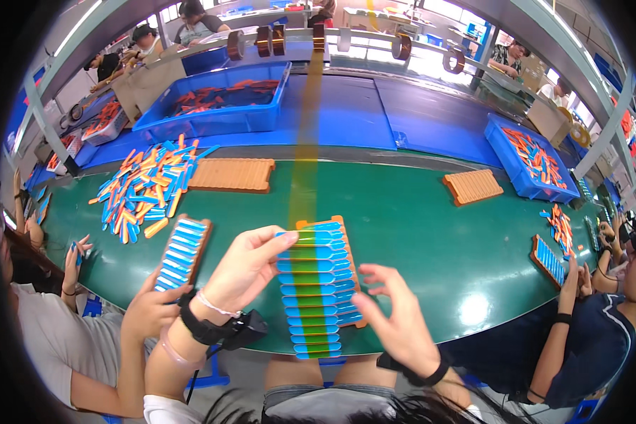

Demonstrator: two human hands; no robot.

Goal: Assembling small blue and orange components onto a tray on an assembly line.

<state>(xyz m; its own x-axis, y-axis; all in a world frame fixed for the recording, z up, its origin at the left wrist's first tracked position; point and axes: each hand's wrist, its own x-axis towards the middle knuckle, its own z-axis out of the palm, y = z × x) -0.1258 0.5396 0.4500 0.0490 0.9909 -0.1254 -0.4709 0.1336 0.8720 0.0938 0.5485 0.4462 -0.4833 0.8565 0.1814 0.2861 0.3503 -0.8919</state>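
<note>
A row of slim blue pieces (307, 266), joined side by side by a band of clear amber tape, hangs over the table's near edge. Under its upper part lies an orange ribbed rack (353, 265) that carries more blue pieces. My left hand (251, 261) pinches the left end of a piece near the top of the row between thumb and finger. Beside the rack's right edge is my right hand (397, 318), fingers apart and holding nothing; whether its fingertips touch the rack I cannot tell. The amber tape (304, 162) stretches up to a roll (319, 38) on the overhead bar.
A heap of blue and orange pieces (145, 187) lies left, by an empty orange rack (232, 174). Another rack (473, 186) sits right. Blue bins (212, 127) hold orange pieces. Co-workers sit close on both sides; one hand (152, 307) grips a filled rack (184, 254).
</note>
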